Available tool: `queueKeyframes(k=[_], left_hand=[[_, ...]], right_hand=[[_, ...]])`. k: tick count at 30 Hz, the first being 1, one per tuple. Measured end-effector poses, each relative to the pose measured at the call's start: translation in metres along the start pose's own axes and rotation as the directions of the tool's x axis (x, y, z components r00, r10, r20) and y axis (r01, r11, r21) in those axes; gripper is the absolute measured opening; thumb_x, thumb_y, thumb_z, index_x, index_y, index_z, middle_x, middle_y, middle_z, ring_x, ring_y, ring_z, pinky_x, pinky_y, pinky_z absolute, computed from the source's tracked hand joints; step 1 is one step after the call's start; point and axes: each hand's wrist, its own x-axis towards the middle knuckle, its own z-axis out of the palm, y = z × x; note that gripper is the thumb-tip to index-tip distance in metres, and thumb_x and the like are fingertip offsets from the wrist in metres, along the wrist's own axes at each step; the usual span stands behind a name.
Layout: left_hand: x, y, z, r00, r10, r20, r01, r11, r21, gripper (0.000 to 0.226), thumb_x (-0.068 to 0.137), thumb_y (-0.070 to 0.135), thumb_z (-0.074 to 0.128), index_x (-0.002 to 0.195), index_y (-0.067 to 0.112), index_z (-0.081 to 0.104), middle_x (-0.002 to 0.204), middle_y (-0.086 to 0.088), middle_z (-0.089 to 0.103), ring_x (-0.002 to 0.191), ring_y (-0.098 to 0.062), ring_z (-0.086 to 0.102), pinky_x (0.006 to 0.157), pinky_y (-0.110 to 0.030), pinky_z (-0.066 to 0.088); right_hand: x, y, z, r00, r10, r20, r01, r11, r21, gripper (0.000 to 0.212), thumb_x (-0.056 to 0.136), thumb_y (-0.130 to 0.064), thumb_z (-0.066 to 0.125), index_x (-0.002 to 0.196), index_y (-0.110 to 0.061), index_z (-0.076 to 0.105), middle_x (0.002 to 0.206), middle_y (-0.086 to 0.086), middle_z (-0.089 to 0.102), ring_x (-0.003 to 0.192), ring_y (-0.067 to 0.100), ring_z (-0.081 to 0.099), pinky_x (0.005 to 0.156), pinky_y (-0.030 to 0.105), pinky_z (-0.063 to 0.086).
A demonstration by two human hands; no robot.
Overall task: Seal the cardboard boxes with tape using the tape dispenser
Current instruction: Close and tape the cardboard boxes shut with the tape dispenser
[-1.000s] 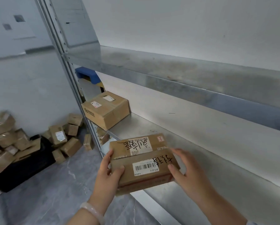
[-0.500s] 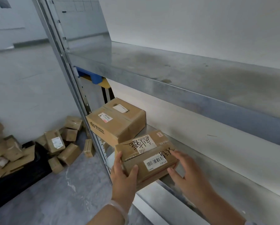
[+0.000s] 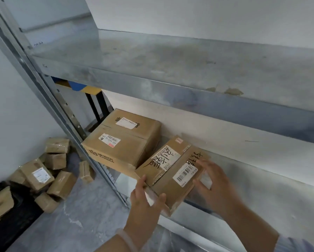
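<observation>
A small cardboard box [image 3: 172, 171] with a barcode label and black handwriting lies on the lower metal shelf [image 3: 261, 190], its near corner over the shelf edge. My left hand [image 3: 145, 199] grips the near left corner, thumb on the front face. Blurred by motion, my right hand [image 3: 212, 180] holds the box's right end, fingers spread over the top. A larger taped cardboard box [image 3: 121, 140] stands on the same shelf just left of the small one, almost touching it. No tape dispenser is in view.
An upper metal shelf [image 3: 170, 77] runs overhead, and a slotted steel upright [image 3: 65, 113] stands to the left. Several small boxes [image 3: 49, 171] lie piled on the grey floor at the lower left, beside a black bin [image 3: 9, 220].
Both hands carried the small box up and away onto the lower shelf, turning it so it sits next to the larger box. My view moved closer to the shelf.
</observation>
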Motion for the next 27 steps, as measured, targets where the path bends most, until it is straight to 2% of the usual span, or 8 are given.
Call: queueKeyframes(k=[3, 6, 9, 11, 12, 19, 23, 27], left_hand=[[0.003, -0.013, -0.034, 0.967, 0.086, 0.238, -0.130, 0.976, 0.173, 0.074, 0.088, 0.047, 0.062, 0.136, 0.058, 0.006, 0.130, 0.017, 0.028, 0.120, -0.005, 0.039, 0.100, -0.022, 0.039], [0.012, -0.006, -0.057, 0.895, 0.375, 0.242, -0.444, 0.803, 0.398, 0.057, 0.087, 0.055, 0.056, 0.130, 0.063, 0.020, 0.119, 0.029, 0.027, 0.115, 0.007, 0.035, 0.090, -0.011, 0.039], [0.036, 0.014, -0.063, 0.612, 0.658, 0.438, -0.786, 0.450, 0.423, 0.049, 0.085, 0.052, 0.052, 0.132, 0.045, 0.044, 0.133, 0.020, 0.042, 0.127, 0.002, 0.033, 0.102, -0.021, 0.037], [0.053, 0.026, -0.058, 0.445, 0.626, 0.640, -0.887, 0.209, 0.412, 0.055, 0.086, 0.057, 0.050, 0.137, 0.040, 0.044, 0.149, 0.010, 0.039, 0.142, -0.015, 0.027, 0.114, -0.039, 0.027], [0.059, 0.030, -0.055, 0.425, 0.575, 0.700, -0.896, 0.158, 0.415, 0.058, 0.086, 0.061, 0.048, 0.140, 0.040, 0.043, 0.153, 0.008, 0.035, 0.144, -0.018, 0.024, 0.117, -0.042, 0.022], [0.073, 0.035, -0.049, 0.534, 0.530, 0.659, -0.813, 0.106, 0.573, 0.061, 0.082, 0.069, 0.041, 0.131, 0.037, 0.056, 0.135, 0.004, 0.056, 0.122, -0.021, 0.051, 0.091, -0.042, 0.047], [0.085, 0.030, -0.055, 0.458, 0.557, 0.692, -0.836, 0.007, 0.548, 0.063, 0.079, 0.063, 0.058, 0.136, 0.037, 0.051, 0.135, 0.003, 0.055, 0.119, -0.021, 0.053, 0.089, -0.041, 0.049], [0.092, 0.029, -0.059, 0.462, 0.540, 0.703, -0.826, -0.026, 0.563, 0.067, 0.077, 0.065, 0.060, 0.138, 0.039, 0.049, 0.137, 0.005, 0.055, 0.117, -0.021, 0.054, 0.085, -0.039, 0.049]], right_hand=[[-0.015, -0.005, 0.011, 0.994, 0.100, -0.033, -0.101, 0.995, -0.016, 0.060, 0.084, -0.025, 0.073, 0.139, -0.029, 0.048, 0.144, -0.009, 0.044, 0.133, 0.015, 0.041, 0.113, 0.040, 0.036], [-0.029, -0.012, 0.023, 0.981, 0.179, -0.074, -0.184, 0.981, -0.060, 0.064, 0.086, -0.036, 0.069, 0.143, -0.035, 0.040, 0.150, -0.014, 0.035, 0.137, 0.011, 0.035, 0.113, 0.034, 0.033], [-0.042, -0.017, 0.033, 0.962, 0.238, -0.133, -0.248, 0.966, -0.068, 0.064, 0.085, -0.038, 0.068, 0.142, -0.038, 0.040, 0.152, -0.012, 0.033, 0.137, 0.013, 0.036, 0.109, 0.035, 0.038], [-0.051, -0.020, 0.038, 0.953, 0.255, -0.163, -0.270, 0.960, -0.077, 0.062, 0.085, -0.037, 0.069, 0.141, -0.040, 0.041, 0.151, -0.013, 0.034, 0.135, 0.014, 0.038, 0.106, 0.035, 0.039], [-0.054, -0.022, 0.040, 0.949, 0.258, -0.181, -0.276, 0.958, -0.079, 0.062, 0.085, -0.036, 0.070, 0.140, -0.040, 0.042, 0.150, -0.013, 0.035, 0.135, 0.015, 0.039, 0.105, 0.034, 0.039], [-0.052, -0.035, 0.046, 0.931, 0.277, -0.239, -0.299, 0.953, -0.059, 0.064, 0.087, -0.043, 0.066, 0.144, -0.042, 0.035, 0.152, -0.016, 0.031, 0.135, 0.011, 0.038, 0.108, 0.036, 0.041], [-0.048, -0.044, 0.047, 0.928, 0.279, -0.246, -0.308, 0.947, -0.089, 0.065, 0.090, -0.046, 0.062, 0.146, -0.045, 0.030, 0.154, -0.019, 0.027, 0.136, 0.009, 0.037, 0.107, 0.035, 0.043], [-0.051, -0.049, 0.046, 0.933, 0.276, -0.233, -0.310, 0.943, -0.123, 0.064, 0.090, -0.048, 0.060, 0.146, -0.046, 0.029, 0.155, -0.024, 0.023, 0.139, 0.006, 0.032, 0.110, 0.032, 0.040]])
